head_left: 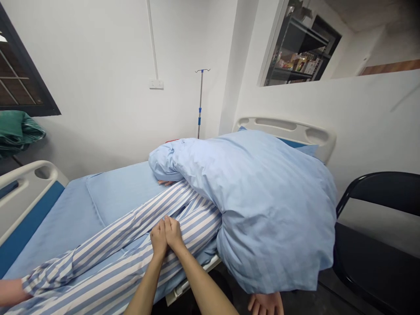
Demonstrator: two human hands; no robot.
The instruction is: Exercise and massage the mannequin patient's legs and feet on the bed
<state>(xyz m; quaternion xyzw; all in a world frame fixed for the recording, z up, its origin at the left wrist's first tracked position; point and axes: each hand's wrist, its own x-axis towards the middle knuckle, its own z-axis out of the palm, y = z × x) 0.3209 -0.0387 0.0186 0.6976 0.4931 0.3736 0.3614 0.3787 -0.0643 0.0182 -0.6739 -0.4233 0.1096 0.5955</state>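
My left hand and my right hand are closed and pressed side by side, thumbs together, over the near thigh of a lying figure. Blue-and-white striped trousers cover the figure's legs. The undersides of my fingers are hidden, so whether they hold any cloth I cannot tell. To the right, a bulky light-blue quilt hides the figure's upper body. From under its near edge a hand of the figure hangs, and another hand shows at its far side. A bare ankle sticks out at the left.
The bed has a pale footboard at left and a headboard behind the quilt. A drip stand rises beyond it. One black folding chair stands at the right. Green cloth hangs at the far left.
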